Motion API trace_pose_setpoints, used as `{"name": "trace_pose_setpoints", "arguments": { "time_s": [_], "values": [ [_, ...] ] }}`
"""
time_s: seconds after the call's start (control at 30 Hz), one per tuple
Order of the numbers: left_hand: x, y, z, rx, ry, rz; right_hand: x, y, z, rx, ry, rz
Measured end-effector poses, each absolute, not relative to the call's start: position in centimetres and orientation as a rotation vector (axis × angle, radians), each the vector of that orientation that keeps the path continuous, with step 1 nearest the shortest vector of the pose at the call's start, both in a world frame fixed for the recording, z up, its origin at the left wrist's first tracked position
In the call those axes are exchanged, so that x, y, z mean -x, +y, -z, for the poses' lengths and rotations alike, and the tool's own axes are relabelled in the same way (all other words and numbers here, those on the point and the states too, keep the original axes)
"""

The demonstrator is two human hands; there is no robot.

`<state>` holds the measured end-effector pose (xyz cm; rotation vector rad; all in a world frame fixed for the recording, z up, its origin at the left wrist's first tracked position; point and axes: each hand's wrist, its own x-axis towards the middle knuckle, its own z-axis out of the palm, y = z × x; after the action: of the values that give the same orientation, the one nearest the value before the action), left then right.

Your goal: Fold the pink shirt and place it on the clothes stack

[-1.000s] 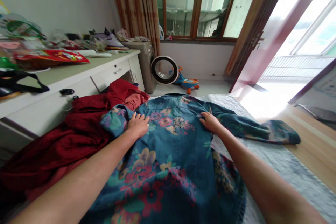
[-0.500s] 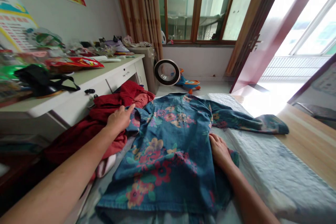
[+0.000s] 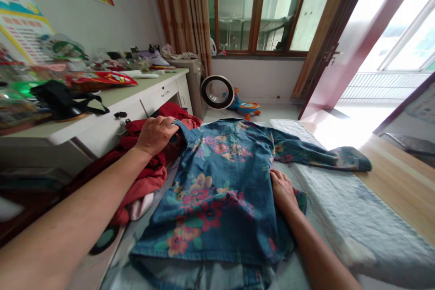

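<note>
A dark blue denim shirt (image 3: 234, 176) with a floral print lies spread back side up in front of me. Its right sleeve reaches out across the table to the right. At the shirt's left shoulder, my left hand (image 3: 158, 133) is closed on the left sleeve and holds it slightly raised; the rest of that sleeve is largely hidden behind the hand. My right hand (image 3: 282, 189) rests on the shirt's right side edge, its fingers lying along the cloth.
Red clothes (image 3: 146, 163) are heaped just left of the shirt. A pale quilted cloth (image 3: 360, 217) covers part of the wooden table (image 3: 397, 181). A cluttered white desk (image 3: 125, 95) stands on the left. Beyond the table are a round black-and-white ring-shaped object (image 3: 217, 92) and an open door (image 3: 336, 54).
My left hand has closed on the left sleeve and lifted it up and a little back. The right hand stays at the shirt's right edge.
</note>
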<state>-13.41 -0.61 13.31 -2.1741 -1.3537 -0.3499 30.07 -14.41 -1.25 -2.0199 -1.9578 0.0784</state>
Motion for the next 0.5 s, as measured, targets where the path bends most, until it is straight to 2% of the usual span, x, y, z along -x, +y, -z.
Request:
{"name": "trace_pose_setpoints", "arguments": {
  "time_s": [0.2,0.4,0.5],
  "values": [
    [12.6,-2.6,-9.7,2.026,-1.559,0.28,-30.2,-14.2,1.4,2.017,-1.942,-0.095],
    [6.1,-10.4,-3.5,2.558,-1.455,0.233,-30.2,-14.2,1.5,2.03,-1.921,-0.105],
    [4.3,-13.5,0.0,2.707,-1.587,0.124,-30.1,-14.4,1.4,2.075,-1.891,-0.091]
  ]
}}
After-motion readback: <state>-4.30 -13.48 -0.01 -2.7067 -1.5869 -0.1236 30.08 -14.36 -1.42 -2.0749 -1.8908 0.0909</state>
